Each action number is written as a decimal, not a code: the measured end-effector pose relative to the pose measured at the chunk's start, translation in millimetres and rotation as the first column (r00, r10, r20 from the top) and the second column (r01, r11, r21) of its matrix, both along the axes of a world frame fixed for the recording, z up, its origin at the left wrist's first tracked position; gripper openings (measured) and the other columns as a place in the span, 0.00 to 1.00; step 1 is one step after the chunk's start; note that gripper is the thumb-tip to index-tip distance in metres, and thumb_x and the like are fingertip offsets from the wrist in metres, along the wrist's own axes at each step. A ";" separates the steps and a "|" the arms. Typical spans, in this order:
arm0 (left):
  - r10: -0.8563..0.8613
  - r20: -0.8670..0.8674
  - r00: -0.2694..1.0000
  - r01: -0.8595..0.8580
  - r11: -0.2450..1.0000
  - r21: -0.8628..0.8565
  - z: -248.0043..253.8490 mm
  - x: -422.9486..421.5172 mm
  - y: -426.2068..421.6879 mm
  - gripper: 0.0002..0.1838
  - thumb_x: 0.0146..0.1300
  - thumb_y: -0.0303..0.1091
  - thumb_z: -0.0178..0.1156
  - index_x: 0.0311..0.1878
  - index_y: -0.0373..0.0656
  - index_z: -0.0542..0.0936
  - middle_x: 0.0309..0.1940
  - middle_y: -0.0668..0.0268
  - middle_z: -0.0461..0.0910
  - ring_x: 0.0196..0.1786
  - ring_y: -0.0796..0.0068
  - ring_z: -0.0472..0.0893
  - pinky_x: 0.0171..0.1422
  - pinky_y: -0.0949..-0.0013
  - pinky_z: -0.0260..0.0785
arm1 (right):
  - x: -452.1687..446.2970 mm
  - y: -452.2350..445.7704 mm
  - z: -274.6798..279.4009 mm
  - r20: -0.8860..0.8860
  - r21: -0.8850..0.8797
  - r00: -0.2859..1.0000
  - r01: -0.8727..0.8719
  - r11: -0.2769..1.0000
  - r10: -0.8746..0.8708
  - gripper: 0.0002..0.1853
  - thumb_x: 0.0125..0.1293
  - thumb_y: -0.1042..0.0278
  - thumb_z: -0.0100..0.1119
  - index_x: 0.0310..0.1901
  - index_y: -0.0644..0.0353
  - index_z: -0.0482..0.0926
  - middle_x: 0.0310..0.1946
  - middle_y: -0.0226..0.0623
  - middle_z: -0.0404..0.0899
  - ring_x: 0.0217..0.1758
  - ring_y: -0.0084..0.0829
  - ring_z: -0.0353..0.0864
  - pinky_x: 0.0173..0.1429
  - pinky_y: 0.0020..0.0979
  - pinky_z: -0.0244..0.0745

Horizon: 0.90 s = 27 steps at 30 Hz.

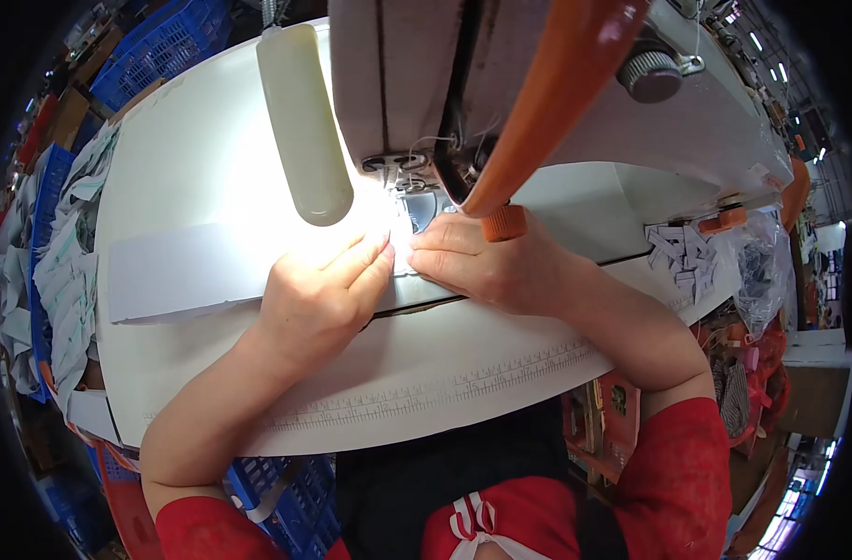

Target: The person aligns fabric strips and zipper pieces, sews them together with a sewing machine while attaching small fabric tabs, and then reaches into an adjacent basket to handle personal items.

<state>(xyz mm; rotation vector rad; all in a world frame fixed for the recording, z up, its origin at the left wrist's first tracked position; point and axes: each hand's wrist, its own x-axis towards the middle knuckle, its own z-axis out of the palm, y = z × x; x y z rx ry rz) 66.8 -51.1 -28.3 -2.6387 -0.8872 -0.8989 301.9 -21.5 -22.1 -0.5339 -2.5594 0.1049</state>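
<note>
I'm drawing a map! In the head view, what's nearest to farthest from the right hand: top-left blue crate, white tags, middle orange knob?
From the right hand:
1. Middle orange knob: just above it.
2. White tags: off to the right.
3. Top-left blue crate: far up and left.

Sewing machine (403,84) on table (426,350), lamp (305,135) left

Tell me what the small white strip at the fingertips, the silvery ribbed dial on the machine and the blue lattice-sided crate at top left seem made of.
Small white strip: possibly fabric, looking thin; glare hides its finish, so paper remains possible. Silvery ribbed dial: probably metal, given its greyish sheen and ridged rim. Blue lattice-sided crate: likely moulded plastic, evenly coloured with regular openings.
</note>
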 end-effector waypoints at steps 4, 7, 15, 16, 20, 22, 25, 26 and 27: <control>0.045 -0.080 0.996 -0.050 0.997 -0.060 3.2 0.7 -5.9 0.13 0.55 0.27 0.65 0.44 0.38 0.85 0.50 0.61 0.87 0.49 0.66 0.87 0.46 0.67 0.77 | -2.6 -1.6 1.5 -0.002 0.060 1.000 0.011 0.998 -0.011 0.07 0.59 0.78 0.62 0.39 0.61 0.80 0.40 0.31 0.81 0.35 0.29 0.79 0.34 0.28 0.72; 0.030 -0.067 0.997 -0.032 0.999 -0.025 2.6 1.0 -3.1 0.13 0.53 0.25 0.65 0.43 0.38 0.85 0.48 0.62 0.87 0.46 0.68 0.87 0.39 0.69 0.75 | -7.6 -0.2 -5.6 -0.022 0.114 0.999 0.030 0.993 -0.028 0.04 0.58 0.75 0.60 0.34 0.58 0.76 0.34 0.30 0.76 0.30 0.29 0.73 0.32 0.30 0.68; 0.020 -0.055 0.998 -0.022 0.999 -0.035 4.8 0.3 -3.4 0.12 0.52 0.25 0.65 0.43 0.38 0.85 0.47 0.63 0.86 0.46 0.70 0.87 0.34 0.71 0.74 | -17.0 -1.4 -12.5 -0.192 -0.020 0.977 0.089 0.996 -0.091 0.06 0.56 0.73 0.59 0.27 0.54 0.70 0.27 0.28 0.71 0.25 0.30 0.67 0.31 0.31 0.66; 0.018 -0.049 0.999 -0.020 0.999 -0.041 4.0 0.1 -2.9 0.12 0.52 0.25 0.65 0.43 0.38 0.85 0.48 0.63 0.86 0.46 0.69 0.87 0.34 0.71 0.74 | -16.2 -0.9 -12.2 -0.186 -0.015 0.979 0.080 0.997 -0.081 0.06 0.56 0.73 0.59 0.27 0.54 0.70 0.27 0.28 0.70 0.26 0.31 0.67 0.31 0.31 0.66; 0.012 -0.037 0.999 -0.014 0.998 -0.058 2.4 -1.9 -1.7 0.12 0.53 0.26 0.65 0.43 0.38 0.84 0.48 0.64 0.86 0.47 0.69 0.87 0.35 0.71 0.74 | -12.9 0.2 -10.8 -0.170 -0.002 0.984 0.052 0.999 -0.051 0.06 0.55 0.73 0.59 0.27 0.54 0.70 0.26 0.29 0.69 0.26 0.31 0.67 0.32 0.32 0.67; 0.005 -0.053 0.999 -0.008 0.998 -0.068 3.6 -3.1 -1.5 0.12 0.54 0.26 0.64 0.43 0.38 0.84 0.49 0.63 0.86 0.48 0.68 0.86 0.35 0.71 0.75 | -8.1 -0.6 -5.6 -0.050 -0.047 0.998 0.022 0.999 -0.024 0.04 0.57 0.75 0.60 0.34 0.58 0.75 0.34 0.30 0.74 0.32 0.31 0.72 0.37 0.31 0.69; -0.002 -0.067 0.998 -0.003 0.997 -0.078 6.1 -4.1 -2.2 0.12 0.54 0.27 0.64 0.43 0.38 0.84 0.50 0.63 0.86 0.48 0.68 0.86 0.36 0.70 0.75 | -3.4 -2.2 1.8 0.072 -0.095 0.997 -0.003 0.995 0.010 0.07 0.60 0.76 0.61 0.40 0.62 0.80 0.41 0.32 0.79 0.39 0.32 0.76 0.41 0.29 0.71; -0.007 -0.072 0.997 0.000 0.996 -0.087 7.9 -4.0 -2.7 0.12 0.54 0.27 0.64 0.43 0.38 0.84 0.50 0.63 0.85 0.48 0.68 0.86 0.36 0.70 0.75 | -3.0 -3.6 3.8 0.084 -0.063 0.996 0.004 0.998 0.002 0.07 0.60 0.76 0.61 0.41 0.62 0.80 0.42 0.32 0.80 0.40 0.32 0.77 0.42 0.29 0.72; -0.011 -0.077 0.997 0.004 0.995 -0.096 9.8 -3.8 -3.3 0.12 0.55 0.27 0.64 0.43 0.38 0.84 0.50 0.63 0.85 0.48 0.68 0.86 0.37 0.70 0.75 | -2.7 -5.2 5.7 0.096 -0.032 0.995 0.010 0.999 -0.007 0.08 0.59 0.75 0.61 0.41 0.62 0.80 0.43 0.32 0.80 0.41 0.32 0.77 0.42 0.29 0.72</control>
